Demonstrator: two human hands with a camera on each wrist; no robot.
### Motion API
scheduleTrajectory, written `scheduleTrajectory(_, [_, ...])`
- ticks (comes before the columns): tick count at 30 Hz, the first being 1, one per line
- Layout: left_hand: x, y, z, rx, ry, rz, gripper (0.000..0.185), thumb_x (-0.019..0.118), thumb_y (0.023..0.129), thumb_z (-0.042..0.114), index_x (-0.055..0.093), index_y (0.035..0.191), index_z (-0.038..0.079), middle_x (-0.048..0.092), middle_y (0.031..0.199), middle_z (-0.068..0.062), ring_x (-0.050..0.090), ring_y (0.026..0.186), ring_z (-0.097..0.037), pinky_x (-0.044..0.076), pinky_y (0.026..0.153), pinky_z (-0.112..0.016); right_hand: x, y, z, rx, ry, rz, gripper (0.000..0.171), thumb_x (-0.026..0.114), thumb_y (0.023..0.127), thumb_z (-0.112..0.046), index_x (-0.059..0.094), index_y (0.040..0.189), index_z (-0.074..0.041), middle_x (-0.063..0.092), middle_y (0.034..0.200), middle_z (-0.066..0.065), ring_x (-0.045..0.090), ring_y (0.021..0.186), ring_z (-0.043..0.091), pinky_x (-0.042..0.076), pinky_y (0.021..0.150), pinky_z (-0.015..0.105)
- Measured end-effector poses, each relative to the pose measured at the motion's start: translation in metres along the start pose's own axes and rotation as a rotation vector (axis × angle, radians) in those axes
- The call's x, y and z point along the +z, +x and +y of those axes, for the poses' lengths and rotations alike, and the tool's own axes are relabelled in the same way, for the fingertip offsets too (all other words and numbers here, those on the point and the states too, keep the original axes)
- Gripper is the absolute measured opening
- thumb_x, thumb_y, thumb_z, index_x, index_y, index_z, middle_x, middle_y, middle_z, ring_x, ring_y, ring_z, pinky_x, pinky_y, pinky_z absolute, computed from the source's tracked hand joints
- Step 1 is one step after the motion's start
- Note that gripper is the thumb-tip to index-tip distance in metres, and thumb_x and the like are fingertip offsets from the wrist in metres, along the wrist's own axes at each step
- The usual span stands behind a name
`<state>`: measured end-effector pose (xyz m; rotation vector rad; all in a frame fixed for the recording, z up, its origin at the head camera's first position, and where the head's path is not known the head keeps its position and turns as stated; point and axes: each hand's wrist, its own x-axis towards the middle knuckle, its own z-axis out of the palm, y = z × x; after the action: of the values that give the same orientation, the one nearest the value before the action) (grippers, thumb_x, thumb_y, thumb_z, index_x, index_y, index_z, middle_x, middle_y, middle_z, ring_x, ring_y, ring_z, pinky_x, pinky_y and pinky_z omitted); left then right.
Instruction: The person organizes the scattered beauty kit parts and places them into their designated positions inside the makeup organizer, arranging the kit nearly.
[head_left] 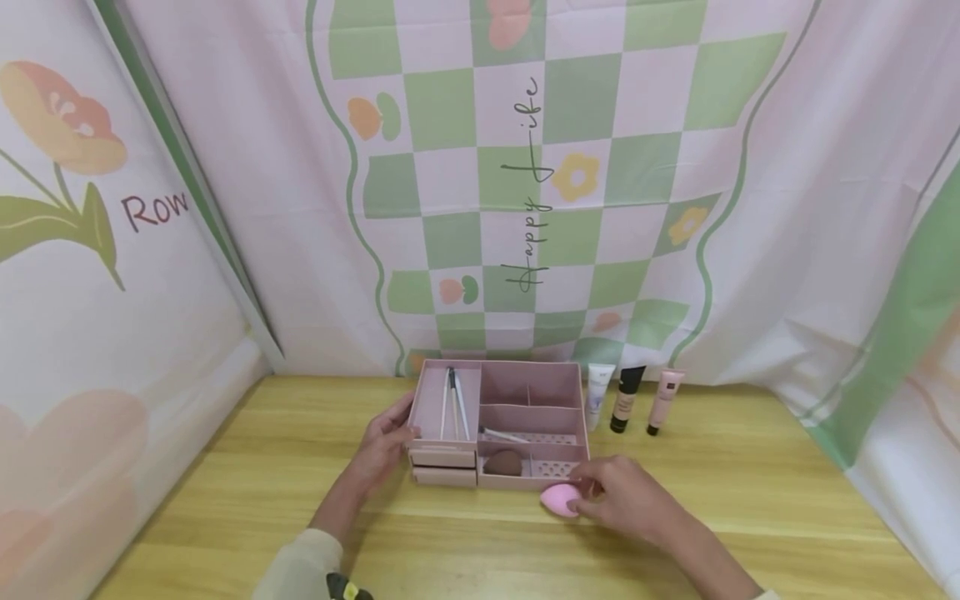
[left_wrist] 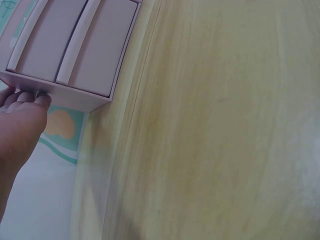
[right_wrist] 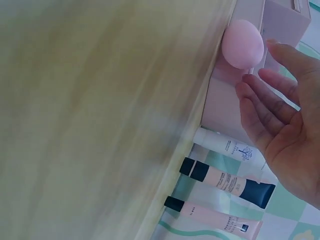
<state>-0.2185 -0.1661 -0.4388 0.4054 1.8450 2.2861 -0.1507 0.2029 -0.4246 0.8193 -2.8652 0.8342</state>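
Our left hand (head_left: pixel 386 446) braces the organizer (head_left: pixel 498 425) steady; our right hand (head_left: pixel 622 496), fingers loosely extended, just touches the pink sponge (head_left: pixel 559 499).

Bright, even, soft light with faint shadows; head view bends at edges, wrist views blurred.

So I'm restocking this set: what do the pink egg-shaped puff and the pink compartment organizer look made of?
The pink egg-shaped puff looks like soft matte foam: rounded, no shine. The pink compartment organizer looks like rigid matte plastic, possibly coated board: thin straight dividers and crisp edges.
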Motion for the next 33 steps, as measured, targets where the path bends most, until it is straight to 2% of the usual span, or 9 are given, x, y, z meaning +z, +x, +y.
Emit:
scheduleTrajectory(11, [0.0006, -0.0003, 0.0006, 0.003, 0.006, 0.0, 0.076, 0.046, 0.091, -0.008, 0.012, 0.158, -0.009, 0.006, 0.17, -0.026, 0.008, 0.159, -0.04, 0.019, 0.125, -0.037, 0.006, 0.0011, -0.0037, -0.011, -0.076, -0.009, 0.027, 0.087, 0.075, -0.023, 0.078, 0.098, -0.011, 0.066, 0.074, -0.013, 0.048, 0.064, -0.006, 0.048, 0.056, 0.013])
scheduleTrajectory(19, [-0.0004, -0.0008, -0.0003, 0.002, 0.013, -0.007, 0.076, 0.047, 0.091, -0.007, 0.012, 0.159, -0.008, 0.007, 0.17, -0.026, 0.009, 0.158, -0.042, 0.02, 0.126, -0.039, 0.0093, 0.002, -0.0032, 0.022, -0.128, -0.018, 0.023, 0.087, 0.076, -0.025, 0.078, 0.093, -0.012, 0.061, 0.069, -0.014, 0.043, 0.061, -0.004, 0.042, 0.053, 0.014])
scheduleTrajectory(33, [0.0002, -0.0001, -0.0001, 0.002, 0.008, 0.009, 0.075, 0.047, 0.091, -0.007, 0.015, 0.158, -0.008, 0.009, 0.17, -0.026, 0.011, 0.158, -0.04, 0.019, 0.126, -0.036, 0.0075, -0.0009, -0.0015, 0.054, -0.015, -0.026, 0.024, 0.085, 0.077, -0.024, 0.078, 0.095, -0.009, 0.068, 0.075, -0.01, 0.049, 0.064, -0.005, 0.049, 0.058, 0.014])
